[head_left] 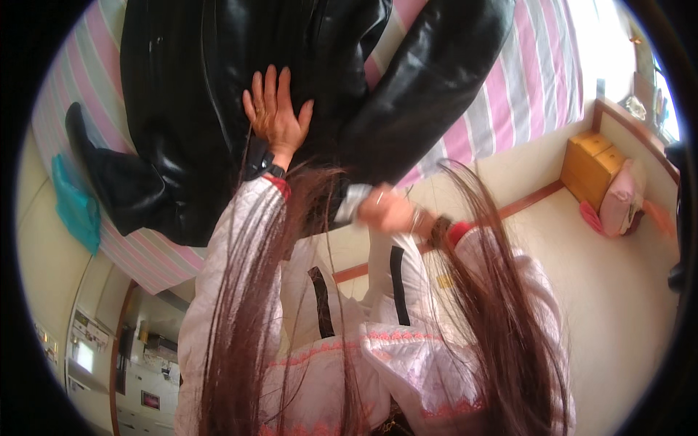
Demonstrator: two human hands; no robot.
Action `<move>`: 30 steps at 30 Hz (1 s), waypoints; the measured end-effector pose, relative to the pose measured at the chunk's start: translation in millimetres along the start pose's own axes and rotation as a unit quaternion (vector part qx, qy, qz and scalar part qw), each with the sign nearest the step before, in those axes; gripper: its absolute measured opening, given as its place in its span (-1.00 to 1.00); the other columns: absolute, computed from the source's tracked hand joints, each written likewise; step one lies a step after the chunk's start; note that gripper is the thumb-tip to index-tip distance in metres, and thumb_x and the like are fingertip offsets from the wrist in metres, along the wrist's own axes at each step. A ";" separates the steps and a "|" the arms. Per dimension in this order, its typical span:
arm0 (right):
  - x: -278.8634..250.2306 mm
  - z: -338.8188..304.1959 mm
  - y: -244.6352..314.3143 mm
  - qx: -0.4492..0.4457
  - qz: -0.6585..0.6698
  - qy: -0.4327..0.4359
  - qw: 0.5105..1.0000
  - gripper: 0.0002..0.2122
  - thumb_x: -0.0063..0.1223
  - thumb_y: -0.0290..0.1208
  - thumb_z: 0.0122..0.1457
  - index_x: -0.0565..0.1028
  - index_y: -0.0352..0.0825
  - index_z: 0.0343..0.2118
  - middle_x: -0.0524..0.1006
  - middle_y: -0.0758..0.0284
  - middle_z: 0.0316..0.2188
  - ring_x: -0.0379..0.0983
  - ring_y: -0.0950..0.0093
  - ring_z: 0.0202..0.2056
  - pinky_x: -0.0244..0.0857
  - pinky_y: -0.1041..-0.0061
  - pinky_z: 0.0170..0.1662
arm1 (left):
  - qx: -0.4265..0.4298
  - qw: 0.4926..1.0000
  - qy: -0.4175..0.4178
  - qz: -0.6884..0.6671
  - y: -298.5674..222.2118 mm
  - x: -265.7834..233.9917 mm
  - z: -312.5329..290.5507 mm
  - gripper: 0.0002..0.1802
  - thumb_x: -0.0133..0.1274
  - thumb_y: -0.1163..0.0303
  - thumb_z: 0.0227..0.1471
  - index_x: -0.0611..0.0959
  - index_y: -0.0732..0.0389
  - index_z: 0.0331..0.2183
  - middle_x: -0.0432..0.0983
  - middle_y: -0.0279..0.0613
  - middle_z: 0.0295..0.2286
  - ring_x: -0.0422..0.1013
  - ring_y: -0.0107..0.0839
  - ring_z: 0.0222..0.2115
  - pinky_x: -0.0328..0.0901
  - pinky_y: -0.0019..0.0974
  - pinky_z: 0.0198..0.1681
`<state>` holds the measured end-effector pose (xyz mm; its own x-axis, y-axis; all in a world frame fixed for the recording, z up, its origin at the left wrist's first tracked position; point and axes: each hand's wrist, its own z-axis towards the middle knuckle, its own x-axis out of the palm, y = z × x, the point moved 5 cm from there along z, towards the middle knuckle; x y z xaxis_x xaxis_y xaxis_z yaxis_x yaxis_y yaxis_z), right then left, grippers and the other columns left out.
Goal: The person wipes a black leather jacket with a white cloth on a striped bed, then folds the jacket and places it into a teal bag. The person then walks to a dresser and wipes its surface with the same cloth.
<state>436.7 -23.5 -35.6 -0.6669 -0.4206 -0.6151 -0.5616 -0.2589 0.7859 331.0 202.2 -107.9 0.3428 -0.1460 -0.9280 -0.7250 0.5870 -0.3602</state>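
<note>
A shiny black leather coat (291,43) lies spread over a bed with a pink, grey and white striped sheet (531,65). My left hand (278,120) rests flat on the coat's front, fingers stretched and spread, holding nothing. Close to the coat's near edge, my right hand (389,211) is closed round a small whitish wad (352,202). Motion smears this wad, so I cannot tell if it is cloth or paper. Long strands of hair hang in front of both my forearms and hide part of the coat's lower edge.
A teal bag or cloth (75,206) lies at the bed's left side. On the right, a wooden cabinet (590,168) stands against the wall with a pink bundle (622,200) beside it. Pale floor (582,312) extends at the lower right.
</note>
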 end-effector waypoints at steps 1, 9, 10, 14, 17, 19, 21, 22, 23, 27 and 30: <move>-8.4 -8.5 -42.0 0.092 0.019 0.024 0.995 -0.88 0.05 -0.44 0.07 0.56 -0.11 -0.33 0.50 0.39 -0.33 0.44 0.40 -0.22 0.27 0.35 -0.10 | -0.003 1.000 -0.002 0.002 -0.5 0.6 -1.1 -0.20 0.09 0.02 0.00 0.32 0.13 0.22 0.12 -0.08 0.24 -0.05 0.01 0.29 -0.21 0.18 0.30; -157.1 -35.3 -196.0 0.265 -0.223 -0.404 0.846 -0.88 -0.10 -0.43 0.22 0.43 -0.32 -0.41 0.43 0.15 -0.49 0.33 0.16 -0.45 0.20 0.21 -0.39 | 0.052 0.984 -0.028 -0.168 -7.4 -47.0 11.8 -0.44 0.20 0.12 -0.02 0.55 0.20 -0.01 0.44 -0.02 0.01 0.30 -0.01 0.07 0.17 0.01 0.11; -127.6 -16.1 -165.0 0.267 -0.189 -0.397 0.857 -0.89 -0.11 -0.46 0.21 0.41 -0.37 -0.37 0.40 0.06 -0.44 0.30 0.01 -0.39 0.18 0.08 -0.32 | 0.048 0.967 -0.030 -0.248 -8.7 -66.5 9.9 -0.54 0.21 0.20 -0.01 0.59 0.21 -0.08 0.49 -0.01 -0.06 0.36 -0.01 0.01 0.22 -0.07 0.09; 33.7 39.9 11.9 0.174 -0.120 -0.248 0.945 -0.83 0.02 -0.58 -0.01 0.44 -0.38 -0.31 0.41 0.12 -0.39 0.35 0.07 -0.32 0.24 0.16 -0.23 | 0.019 0.958 -0.072 -0.275 -0.6 -159.8 -40.2 -0.66 0.15 0.37 0.05 0.61 0.21 -0.09 0.48 -0.04 -0.03 0.35 -0.02 0.06 0.19 -0.12 0.16; 104.8 55.5 123.8 -0.031 -0.023 -0.007 0.999 -0.82 0.05 -0.51 -0.04 0.52 -0.24 -0.32 0.49 0.30 -0.38 0.46 0.26 -0.26 0.31 0.20 -0.17 | -0.084 0.964 -0.162 -0.192 65.5 -221.9 -108.0 -0.70 0.09 0.48 0.07 0.62 0.24 -0.11 0.47 -0.04 -0.05 0.35 -0.06 0.05 0.18 -0.18 0.17; 102.1 65.2 150.2 0.008 0.162 0.107 0.981 -0.74 0.14 -0.52 -0.02 0.55 -0.29 -0.20 0.53 0.30 -0.32 0.50 0.23 -0.22 0.36 0.27 -0.07 | -0.221 0.921 -0.273 -0.166 139.3 -255.3 -156.4 -0.71 0.07 0.49 0.08 0.57 0.24 -0.10 0.44 -0.08 -0.03 0.36 -0.14 0.02 0.23 -0.20 0.10; 71.3 98.1 152.6 0.013 0.181 0.036 0.983 -0.67 0.18 -0.54 -0.09 0.55 -0.29 -0.17 0.55 0.26 -0.28 0.51 0.18 -0.22 0.36 0.28 -0.08 | -0.467 0.734 -0.387 -0.305 222.5 -256.4 -204.3 -0.70 0.00 0.47 0.17 0.51 0.29 -0.05 0.45 -0.18 -0.06 0.39 -0.26 -0.06 0.29 -0.22 0.00; 52.2 119.2 149.8 0.030 0.158 0.002 0.987 -0.64 0.20 -0.56 -0.14 0.55 -0.30 -0.17 0.57 0.21 -0.25 0.51 0.16 -0.22 0.35 0.24 -0.07 | -0.443 0.762 -0.383 -0.276 257.2 -269.2 -203.7 -0.70 -0.01 0.41 0.19 0.49 0.28 -0.04 0.45 -0.21 -0.10 0.40 -0.32 -0.12 0.31 -0.23 -0.08; 34.3 145.5 146.1 0.006 0.109 -0.031 0.993 -0.63 0.19 -0.58 -0.14 0.55 -0.30 -0.17 0.57 0.20 -0.24 0.50 0.17 -0.21 0.32 0.20 -0.10 | -0.455 0.769 -0.370 -0.255 286.8 -274.5 -199.3 -0.70 -0.03 0.36 0.22 0.47 0.27 -0.04 0.45 -0.25 -0.14 0.41 -0.38 -0.18 0.33 -0.24 -0.17; -8.8 256.1 119.5 0.002 0.001 -0.224 0.975 -0.69 0.18 -0.48 -0.08 0.54 -0.29 -0.19 0.57 0.26 -0.28 0.48 0.25 -0.24 0.17 0.27 -0.04 | -0.528 0.700 -0.220 -0.427 364.7 -264.5 -148.5 -0.34 0.08 0.01 0.13 0.44 0.32 0.07 0.43 -0.06 -0.04 0.37 -0.24 -0.04 0.32 -0.18 -0.09; 8.8 315.9 87.7 0.072 -0.125 -0.210 0.967 -0.66 0.19 -0.35 -0.01 0.54 -0.13 -0.10 0.48 0.29 -0.05 0.32 0.28 0.08 0.10 0.21 0.10 | -0.558 0.717 -0.148 -0.390 401.1 -254.8 -99.7 -0.16 0.14 -0.18 0.02 0.45 0.32 0.09 0.42 -0.05 -0.02 0.37 -0.22 -0.06 0.33 -0.15 -0.13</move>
<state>226.9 224.7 7.8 -0.6239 0.0380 -0.7806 -0.7737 -0.1704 0.6101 -106.7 395.5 -25.5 0.8959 0.1896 -0.4019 -0.2141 -0.6083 -0.7643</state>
